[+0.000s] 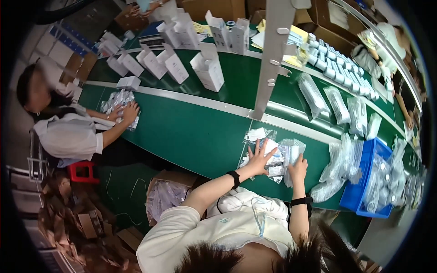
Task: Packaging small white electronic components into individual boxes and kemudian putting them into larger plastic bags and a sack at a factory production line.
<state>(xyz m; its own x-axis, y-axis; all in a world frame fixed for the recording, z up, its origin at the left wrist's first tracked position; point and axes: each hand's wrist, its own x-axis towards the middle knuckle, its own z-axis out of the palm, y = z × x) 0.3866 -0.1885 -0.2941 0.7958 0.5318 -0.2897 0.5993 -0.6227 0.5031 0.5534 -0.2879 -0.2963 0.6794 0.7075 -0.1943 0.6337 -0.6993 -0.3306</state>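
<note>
A long green table [195, 132] runs across the view, split by pale rails and crossed by a grey upright post [272, 54]. On its far strip stand many white cartons [207, 68] with open flaps, and further right lie rows of clear bagged parts [339, 105]. At the right edge of the table sits a blue crate [364, 193] filled with more clear bags, with a loose heap of them just beside it. Below the near edge, on the floor, a cardboard box [166, 193] holds more plastic bags.

Directly before the person lies a small pile of clear packets [277, 157] on the table. The left hand [259, 159] lies flat on the left part of this pile, fingers spread wide, its grip released and only pressing down. The right hand [298, 169] touches the right part of the pile, fingers curled over the edge of one packet; whether its grip is truly clenched on it cannot be told.

At the far left, another person's hand [130, 112] rests on a separate heap of packets.
</note>
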